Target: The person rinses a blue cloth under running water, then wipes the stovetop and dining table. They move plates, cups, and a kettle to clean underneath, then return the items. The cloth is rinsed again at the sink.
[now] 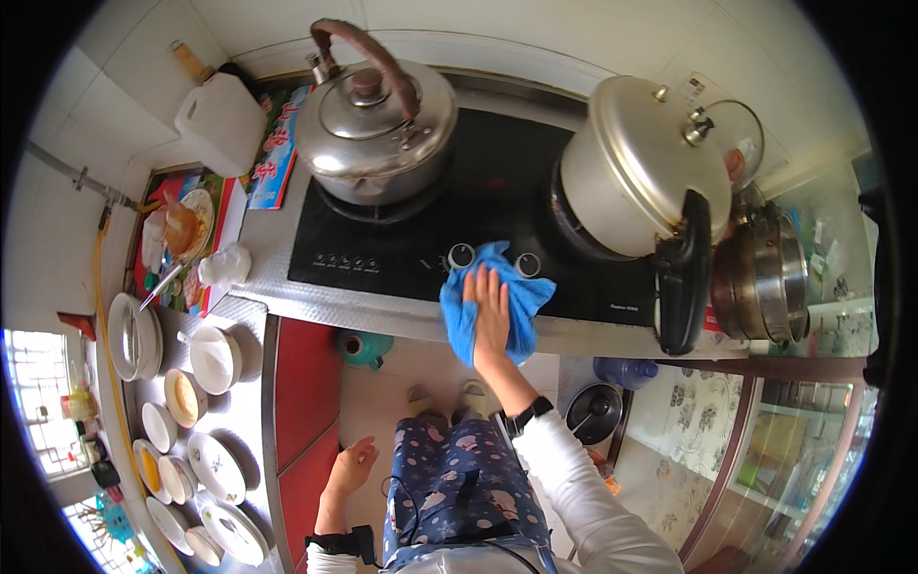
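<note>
My right hand lies flat with fingers extended on a crumpled blue cloth, pressing it against the front of the black gas cooktop. The cloth lies between two round control knobs, the left knob and the right knob, and drapes over the counter's metal front edge. My left hand hangs beside my apron, loosely curled and holding nothing. A metal kettle with a brown handle stands on the left burner. On the right burner is a lidded pressure cooker, its black handle jutting past the counter's front.
Several bowls and plates cover the left metal counter. A white plastic jug stands in the back left corner. Stacked metal pots sit right of the pressure cooker. On the floor are a green container and a black pan.
</note>
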The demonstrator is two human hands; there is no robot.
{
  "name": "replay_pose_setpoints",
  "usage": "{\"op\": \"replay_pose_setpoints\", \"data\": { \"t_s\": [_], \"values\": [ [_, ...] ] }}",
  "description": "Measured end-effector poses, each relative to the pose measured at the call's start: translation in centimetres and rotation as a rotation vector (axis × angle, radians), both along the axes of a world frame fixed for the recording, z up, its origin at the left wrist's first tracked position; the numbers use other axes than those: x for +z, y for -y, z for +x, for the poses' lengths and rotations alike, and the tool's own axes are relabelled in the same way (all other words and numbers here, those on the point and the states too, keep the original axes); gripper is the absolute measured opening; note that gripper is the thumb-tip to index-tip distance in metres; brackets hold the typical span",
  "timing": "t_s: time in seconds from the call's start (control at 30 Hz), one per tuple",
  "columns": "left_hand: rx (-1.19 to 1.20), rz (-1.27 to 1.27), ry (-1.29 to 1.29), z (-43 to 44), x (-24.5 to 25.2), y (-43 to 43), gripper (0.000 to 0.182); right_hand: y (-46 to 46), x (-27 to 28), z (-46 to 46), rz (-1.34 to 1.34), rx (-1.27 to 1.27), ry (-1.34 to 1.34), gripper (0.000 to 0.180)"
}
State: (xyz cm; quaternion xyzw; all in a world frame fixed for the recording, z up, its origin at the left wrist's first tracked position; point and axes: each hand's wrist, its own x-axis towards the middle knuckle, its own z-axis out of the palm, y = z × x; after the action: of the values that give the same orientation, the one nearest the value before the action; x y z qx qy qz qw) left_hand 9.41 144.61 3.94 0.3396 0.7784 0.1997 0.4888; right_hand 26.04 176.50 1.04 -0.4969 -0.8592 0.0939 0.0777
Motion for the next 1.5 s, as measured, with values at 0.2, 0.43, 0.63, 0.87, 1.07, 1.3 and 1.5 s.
{"op": "replay_pose_setpoints", "data": {
  "t_s": [0.2,0.43,0.63,0.87,1.07,1.3,1.5],
  "values": [
    [0.166,-0.016,-0.016,-0.9,-0.5,3.9,0.032,0.8,-0.7,-2.0,0.214,-0.083,-0.087,0.061],
    [0.287,0.002,0.031,-1.1,-1.8,7.4,0.033,5.0,-1.8,-7.3,0.133,-0.073,-0.073,0.060],
    [0.369,-0.048,0.038,-1.8,-1.2,9.5,0.034,1.4,-2.0,-14.5,0.252,-0.099,-0.148,0.056],
    [0.387,-0.089,0.027,-2.3,-1.1,12.0,0.033,0.3,-1.0,-19.1,0.158,0.506,-0.183,0.056],
    [0.496,-0.063,0.079,-3.8,-2.4,13.2,0.033,1.1,-0.7,-17.9,0.120,0.148,0.104,0.067],
    [0.577,-0.149,0.054,-3.8,-2.3,16.7,0.033,-4.1,-2.6,-27.1,0.229,0.330,0.089,0.068],
    [0.672,-0.262,0.099,-2.9,-1.4,19.7,0.032,-3.9,-2.4,-32.6,0.363,0.279,0.219,0.057]
  ]
}}
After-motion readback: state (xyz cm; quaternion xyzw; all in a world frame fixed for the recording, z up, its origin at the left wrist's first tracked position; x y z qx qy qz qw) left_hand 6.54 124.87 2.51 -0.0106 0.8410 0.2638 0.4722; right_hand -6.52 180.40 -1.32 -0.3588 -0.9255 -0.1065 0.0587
